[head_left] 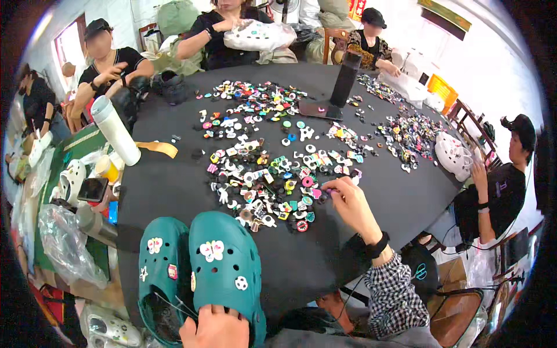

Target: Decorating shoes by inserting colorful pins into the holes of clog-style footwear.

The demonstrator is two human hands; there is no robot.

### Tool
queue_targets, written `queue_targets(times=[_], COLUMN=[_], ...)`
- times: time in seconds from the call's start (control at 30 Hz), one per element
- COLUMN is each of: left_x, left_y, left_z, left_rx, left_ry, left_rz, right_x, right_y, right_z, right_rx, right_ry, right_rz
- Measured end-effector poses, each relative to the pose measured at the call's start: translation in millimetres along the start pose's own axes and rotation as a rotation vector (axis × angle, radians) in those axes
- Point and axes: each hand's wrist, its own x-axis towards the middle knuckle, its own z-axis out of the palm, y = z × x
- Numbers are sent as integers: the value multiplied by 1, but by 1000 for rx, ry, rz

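Observation:
Two dark green foam clogs lie at the near edge: the left clog point(164, 255) and the right clog point(226, 261), both dotted with shoe charms such as a white butterfly point(212, 251) and a football point(241, 283). My left hand point(214, 329) grips the right clog, its fingers tucked into the foot opening. A thin metal tool point(177, 304) lies across the left clog's opening, beside that hand. Over the right side of the near charm pile point(261, 180), my right hand point(351, 204) pinches a small purple charm point(329, 191), partly hidden by the fingers.
More charm piles point(409, 136) spread over the black table point(168, 191). A black stand point(343, 81) rises at the back. To the left are a white bottle point(116, 130), a phone point(93, 189) and a plastic bag point(72, 243). Several people sit around, some handling white clogs point(452, 156).

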Motion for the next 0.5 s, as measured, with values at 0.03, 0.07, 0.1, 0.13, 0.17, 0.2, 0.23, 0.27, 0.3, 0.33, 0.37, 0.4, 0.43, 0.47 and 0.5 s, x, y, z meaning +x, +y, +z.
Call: queue_targets(times=[0.03, 0.07, 0.1, 0.13, 0.17, 0.2, 0.23, 0.27, 0.3, 0.33, 0.37, 0.4, 0.43, 0.47, 0.5], left_x=[-4, -7, -10, -9, -9, -10, -10, -11, -11, -11, -12, -12, -12, -12, -12], left_y=[2, 6, 7, 6, 7, 7, 8, 9, 10, 10, 10, 10, 10, 10, 10], left_z=[-1, -10, -18, -21, -23, -25, -25, -27, -28, -28, -28, -27, -25, -23, -20], left_rx=[-12, -34, -29, -65, -101, -154, -151, -151, -151, -150, -160, -171, -172, -171, -171], left_ry=[-36, -170, -173, -178, -182, -173, -178, -175, -172, -175, -158, -140, -142, -126, -110], left_rz=[11, -27, -21, -53, -84, -114, -113, -126, -141, -137, -131, -125, -125, -119, -113], right_x=[3, 7, 11, 12, 14, 14, 16, 18, 20, 21, 20, 20, 19, 19, 18], right_y=[6, 12, 15, 19, 24, 32, 31, 30, 30, 30, 29, 28, 24, 22, 19], right_z=[2, 5, 8, 6, 6, 6, 7, 8, 8, 11, 13, 14, 15, 14, 13], right_rx=[-40, -46, -40, -15, 11, 17, 19, -53, -126, -118, -118, -149, -181, -187, -188], right_ry=[14, 25, 27, -1, -30, -47, -43, -83, -122, -142, -141, -156, -171, -150, -149], right_rz=[-86, -113, -119, -43, 32, 34, 30, -10, -48, -95, -99, -121, -142, -179, -180])
